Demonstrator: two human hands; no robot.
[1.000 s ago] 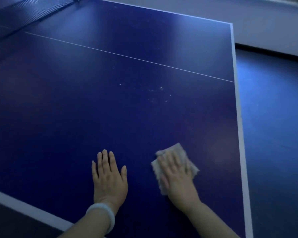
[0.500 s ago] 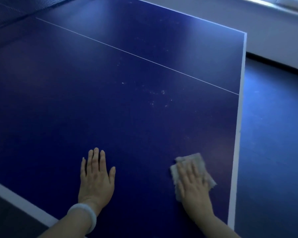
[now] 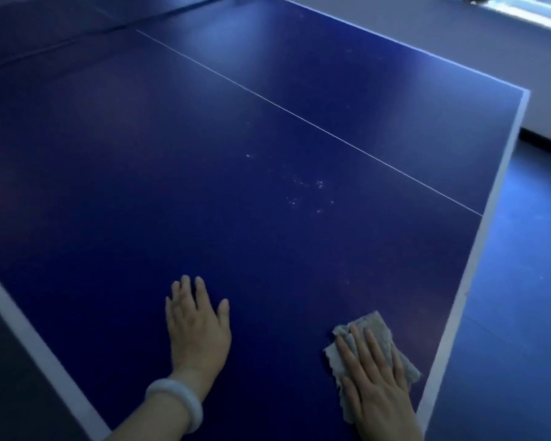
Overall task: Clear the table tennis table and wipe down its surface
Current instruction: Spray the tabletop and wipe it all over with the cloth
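Cloth (image 3: 376, 332) is pressed flat by the spread right hand (image 3: 376, 386) near the counter's (image 3: 204, 154) right edge, while the spread left hand (image 3: 198, 329) rests alongside.

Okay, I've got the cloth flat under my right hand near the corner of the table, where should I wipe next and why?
Probably slide the right hand and the cloth forward and a little left, toward the pale specks short of the white centre line. They are the only marks showing on the table, while the left hand rests flat beside it.
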